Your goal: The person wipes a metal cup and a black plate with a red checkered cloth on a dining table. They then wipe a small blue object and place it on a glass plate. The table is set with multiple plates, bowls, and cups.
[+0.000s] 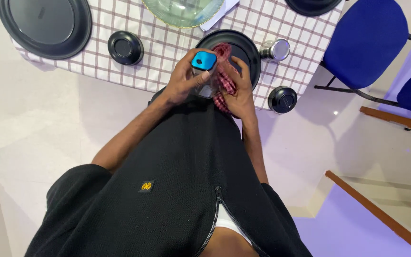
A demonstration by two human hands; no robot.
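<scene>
While we look down over our own black zip-up top, our left hand [184, 76] grasps a small clear jar [204, 78] with a bright blue, rounded-square lid [203, 61], fingers wrapped round its body. Our right hand [239, 93] presses a red-and-white checked cloth [224, 78] against the jar's right side, fingers closed on the fabric. Jar and cloth sit in the air just above the near edge of the worktop [167, 47], which wears a checked tablecloth. Just beyond them lies a black plate [243, 45], with a steel cup [275, 49] to its right and small black bowls [125, 47] nearby.
</scene>
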